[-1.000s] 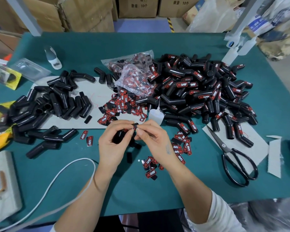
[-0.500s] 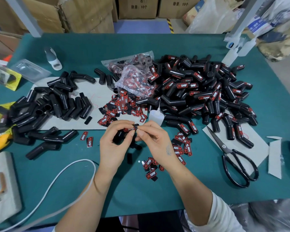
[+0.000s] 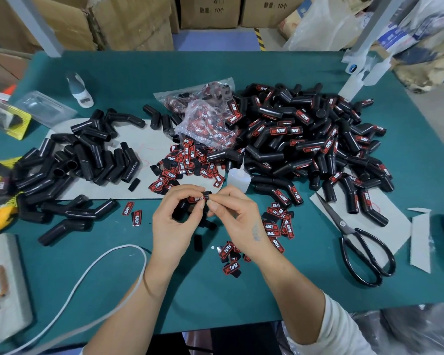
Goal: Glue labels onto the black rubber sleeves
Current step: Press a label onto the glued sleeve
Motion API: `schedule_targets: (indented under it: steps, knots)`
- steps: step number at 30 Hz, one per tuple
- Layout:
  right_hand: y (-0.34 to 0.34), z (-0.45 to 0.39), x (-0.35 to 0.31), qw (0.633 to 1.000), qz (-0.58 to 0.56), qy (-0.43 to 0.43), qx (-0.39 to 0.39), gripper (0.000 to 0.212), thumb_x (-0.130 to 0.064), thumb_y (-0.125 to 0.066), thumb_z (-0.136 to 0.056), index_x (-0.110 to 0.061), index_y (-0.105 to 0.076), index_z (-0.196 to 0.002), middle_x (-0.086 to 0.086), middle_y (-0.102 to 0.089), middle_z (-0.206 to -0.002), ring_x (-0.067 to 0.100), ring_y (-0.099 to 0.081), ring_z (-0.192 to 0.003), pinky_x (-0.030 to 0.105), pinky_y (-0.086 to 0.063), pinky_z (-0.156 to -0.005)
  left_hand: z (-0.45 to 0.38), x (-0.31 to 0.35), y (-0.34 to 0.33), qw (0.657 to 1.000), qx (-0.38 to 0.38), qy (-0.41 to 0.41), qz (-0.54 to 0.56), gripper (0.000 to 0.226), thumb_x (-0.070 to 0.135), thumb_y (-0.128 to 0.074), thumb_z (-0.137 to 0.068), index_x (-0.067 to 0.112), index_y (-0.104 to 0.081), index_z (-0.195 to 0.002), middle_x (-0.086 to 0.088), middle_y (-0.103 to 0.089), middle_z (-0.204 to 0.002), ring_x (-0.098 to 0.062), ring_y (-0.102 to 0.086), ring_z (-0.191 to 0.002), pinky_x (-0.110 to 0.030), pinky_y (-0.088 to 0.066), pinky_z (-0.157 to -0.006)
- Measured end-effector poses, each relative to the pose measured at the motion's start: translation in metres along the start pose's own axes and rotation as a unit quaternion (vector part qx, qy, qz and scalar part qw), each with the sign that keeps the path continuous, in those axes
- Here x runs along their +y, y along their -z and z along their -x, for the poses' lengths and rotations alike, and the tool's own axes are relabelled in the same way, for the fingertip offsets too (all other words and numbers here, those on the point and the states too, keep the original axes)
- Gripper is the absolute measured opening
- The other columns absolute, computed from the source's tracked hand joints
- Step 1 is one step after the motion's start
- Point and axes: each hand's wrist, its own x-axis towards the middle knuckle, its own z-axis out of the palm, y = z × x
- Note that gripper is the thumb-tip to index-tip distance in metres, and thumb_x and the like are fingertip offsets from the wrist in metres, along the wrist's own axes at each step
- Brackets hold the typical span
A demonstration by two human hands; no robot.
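My left hand (image 3: 174,221) grips a black rubber sleeve (image 3: 181,208) that carries a red-and-black label (image 3: 196,199). My right hand (image 3: 237,216) pinches the label's right end against the sleeve top. Plain black sleeves (image 3: 87,160) lie heaped at the left. Labelled sleeves (image 3: 305,139) fill a big pile at the right. Loose labels (image 3: 187,162) lie scattered behind my hands, and more labels (image 3: 280,226) lie to the right of my right hand. A small white glue bottle (image 3: 237,179) stands just behind my right hand.
Black scissors (image 3: 359,249) lie at the right on grey card. A clear bag of labels (image 3: 205,116) sits mid-table. A white cable (image 3: 92,278) curves at the front left beside a white power strip (image 3: 3,285). Another bottle (image 3: 78,89) stands far left.
Both hands stay together on the same sleeve and label; the fingers have shifted only slightly along the label.
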Motion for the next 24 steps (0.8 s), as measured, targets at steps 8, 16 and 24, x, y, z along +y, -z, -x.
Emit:
schedule_targets:
  steps: [8,16,24]
  knots:
    - [0.0024,-0.0029,-0.0035,1.000,-0.009,-0.018,0.003,0.017,-0.009,-0.066,-0.100,-0.016,-0.079,-0.108,0.002,-0.064,-0.094,0.025,-0.070,-0.081,0.046,-0.058,-0.077,-0.0006,0.0007,-0.0003,1.000,-0.001,-0.023,-0.017,0.013,0.013,-0.071,-0.094,0.023,-0.072,-0.102,0.012,-0.072,-0.113,-0.018,-0.068,-0.109,-0.024,-0.048,-0.100]
    - [0.0017,-0.0029,-0.0030,1.000,0.011,0.012,0.015,0.013,0.002,-0.068,-0.096,-0.001,-0.078,-0.105,0.008,-0.065,-0.092,0.012,-0.070,-0.072,0.022,-0.055,-0.073,0.0000,-0.0021,0.0001,1.000,-0.003,-0.017,-0.017,0.014,0.015,-0.072,-0.094,0.027,-0.073,-0.102,0.013,-0.073,-0.111,-0.017,-0.069,-0.108,-0.024,-0.049,-0.099]
    - [0.0037,-0.0056,-0.0093,0.993,-0.082,-0.081,-0.017,0.009,-0.003,-0.069,-0.098,-0.008,-0.076,-0.101,0.011,-0.059,-0.098,0.013,-0.068,-0.078,0.023,-0.056,-0.079,0.0017,-0.0057,0.0030,0.997,0.006,-0.063,-0.044,0.016,0.014,-0.074,-0.096,0.025,-0.073,-0.108,0.011,-0.074,-0.116,-0.021,-0.070,-0.111,-0.028,-0.050,-0.099]
